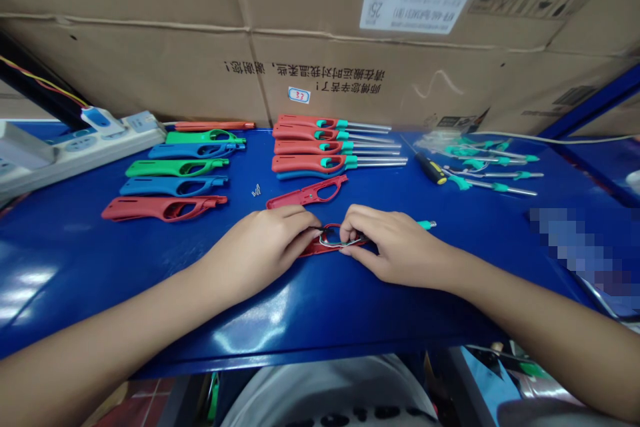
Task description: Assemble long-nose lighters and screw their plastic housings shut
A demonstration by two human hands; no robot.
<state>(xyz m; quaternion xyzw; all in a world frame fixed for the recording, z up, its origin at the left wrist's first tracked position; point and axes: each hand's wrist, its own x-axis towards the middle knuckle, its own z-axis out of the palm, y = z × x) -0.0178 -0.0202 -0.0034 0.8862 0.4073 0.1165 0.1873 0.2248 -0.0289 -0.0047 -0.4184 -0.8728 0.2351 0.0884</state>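
Observation:
Both hands work on a red gas lighter shell [320, 248] lying on the blue table. My left hand [273, 233] is closed over its left end, with a small dark part at the fingertips. My right hand [387, 240] pinches at the shell's trigger opening, where thin wires [340, 241] run between the hands. A green nozzle piece [427, 224] sticks out beyond my right knuckles. Just behind lies another red shell half [306, 193], its inner side up. What exactly sits under the fingers is hidden.
Several coloured lighter shells [175, 185] lie at left, near a white power strip [85, 150]. Red lighters with metal tubes [313, 163] are stacked at the back. Small screws [257, 191], a screwdriver [431, 169] and green-ended tubes [500, 187] lie around. Cardboard boxes [320, 47] stand behind.

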